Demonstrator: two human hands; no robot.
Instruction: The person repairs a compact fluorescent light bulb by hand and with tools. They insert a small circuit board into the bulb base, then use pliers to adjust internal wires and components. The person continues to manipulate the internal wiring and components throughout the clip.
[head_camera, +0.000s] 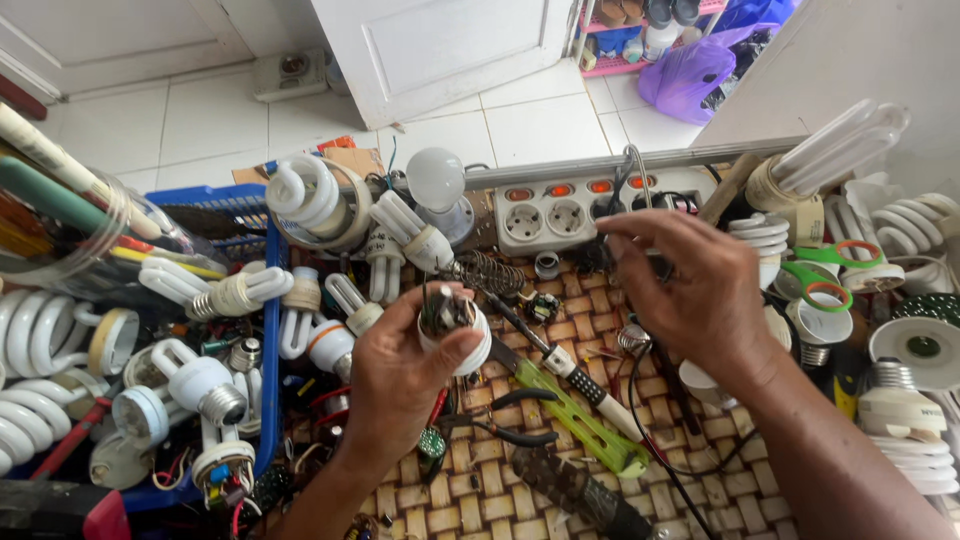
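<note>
My left hand (400, 375) grips an open white lamp base (455, 322) with small parts and wires showing inside it, held above a woven mat (480, 490). My right hand (690, 290) hovers to the right, near a white power strip (570, 210), with fingers pinched on a small dark part (655, 265) that I cannot make out. A soldering iron (575, 375) with a green holder lies between the hands. Black pliers (505, 420) rest just below my left hand.
A blue crate (268, 330) at the left holds several spiral and tube lamps. More lamps and lamp bases lie at the right, with green-handled scissors (825, 280). A round white bulb (436, 178) stands behind. White floor tiles and a door lie beyond.
</note>
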